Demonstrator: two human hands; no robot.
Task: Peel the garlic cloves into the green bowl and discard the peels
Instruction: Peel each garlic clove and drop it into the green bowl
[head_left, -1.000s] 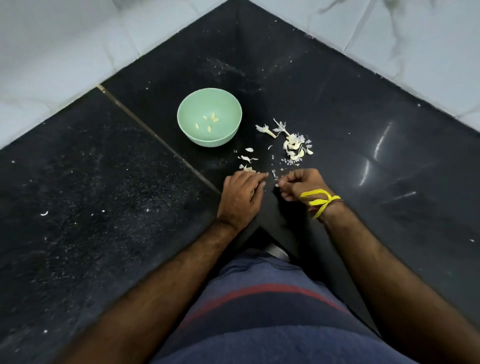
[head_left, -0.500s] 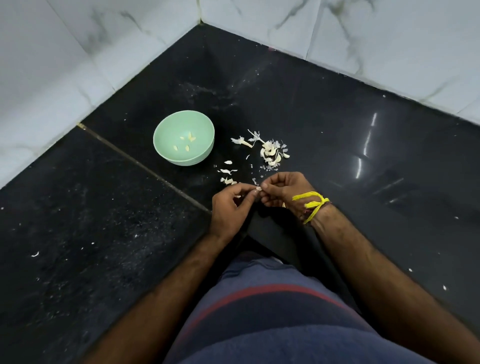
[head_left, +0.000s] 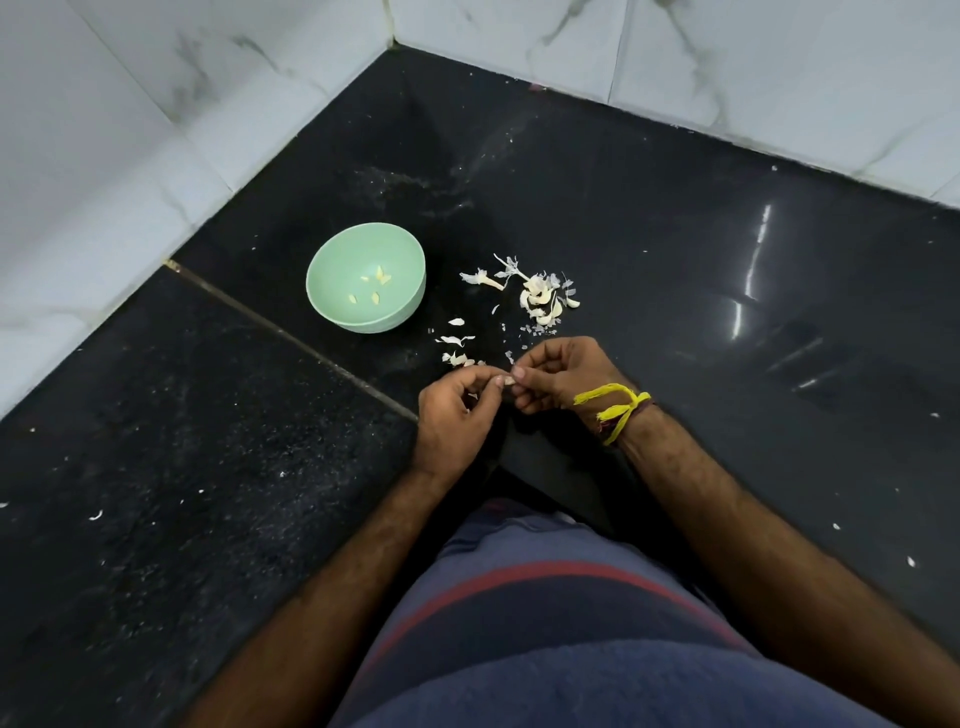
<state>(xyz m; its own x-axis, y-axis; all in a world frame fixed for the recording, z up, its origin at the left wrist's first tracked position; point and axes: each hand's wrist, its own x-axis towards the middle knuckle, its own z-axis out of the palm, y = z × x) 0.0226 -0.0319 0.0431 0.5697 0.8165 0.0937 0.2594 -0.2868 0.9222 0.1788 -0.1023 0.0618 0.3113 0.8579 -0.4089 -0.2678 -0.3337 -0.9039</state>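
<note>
the person's two hands meet above the black counter, fingertips together; the left hand and the right hand each pinch a small pale garlic clove between thumb and forefinger, fingers curled round it; the clove is mostly covered by the fingertips, so only a sliver shows and it is hard to say whether its skin is on or off; a yellow thread is tied round the right wrist; the green bowl sits on the counter beyond and to the left of the hands, well apart from them, with a few peeled cloves lying at its bottom; to the right of the bowl, just beyond the right hand, lies a small heap of garlic pieces and skins, too tangled to sort into cloves and peel; loose peels are scattered between the bowl and the hands, one cluster partly hidden behind the left hand's knuckles; white specks dot the counter elsewhere; white marbled wall tiles close the corner behind; a blue garment with a red stripe fills the bottom of the view, cut off by the lower edge, as are both forearms
</note>
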